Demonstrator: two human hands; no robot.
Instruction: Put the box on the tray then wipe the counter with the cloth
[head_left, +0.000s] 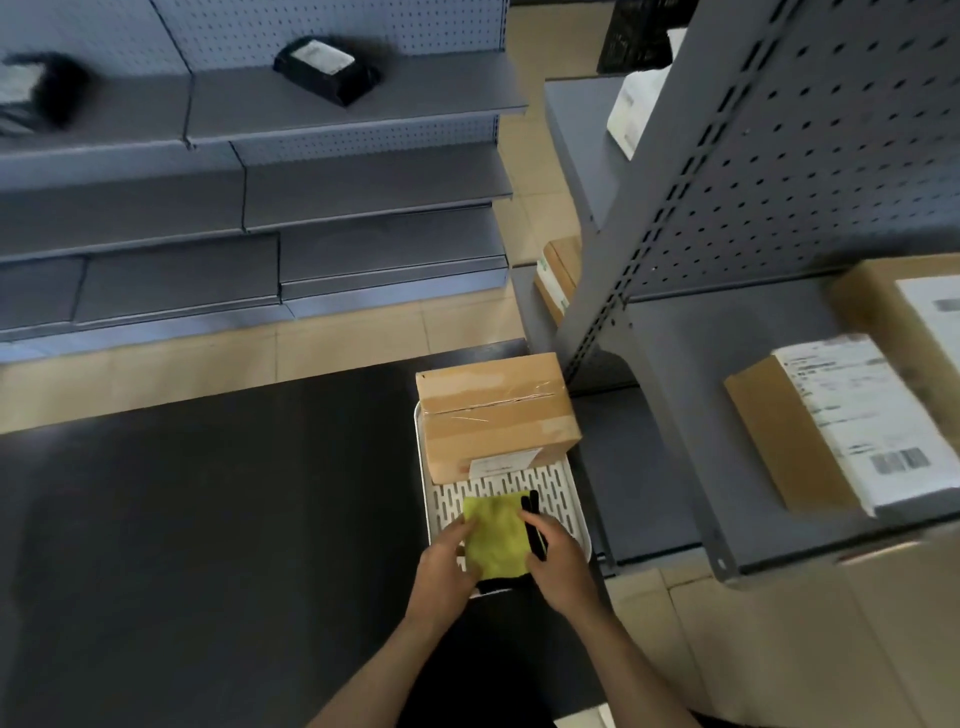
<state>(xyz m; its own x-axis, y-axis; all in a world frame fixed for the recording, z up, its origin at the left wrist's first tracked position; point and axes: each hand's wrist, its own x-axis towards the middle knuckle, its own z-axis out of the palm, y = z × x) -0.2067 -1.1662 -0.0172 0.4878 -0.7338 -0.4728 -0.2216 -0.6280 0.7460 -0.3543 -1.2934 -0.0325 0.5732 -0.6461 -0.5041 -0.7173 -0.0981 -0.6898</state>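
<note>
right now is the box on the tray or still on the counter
On the tray: the box sits on the far end of the white slotted tray, overhanging its far rim.

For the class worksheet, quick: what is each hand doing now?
Left hand: grips the left edge of the yellow-green cloth.
Right hand: grips the cloth's right edge.

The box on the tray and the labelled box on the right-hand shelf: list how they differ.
1. The box on the tray shows a taped brown top; the labelled box on the shelf has a large white shipping label over its top.
2. The first sits on the white slotted tray on the black counter; the second lies on a grey metal shelf.
3. The tray box's small label is on its near side.

Both are brown cardboard, closed.
</note>
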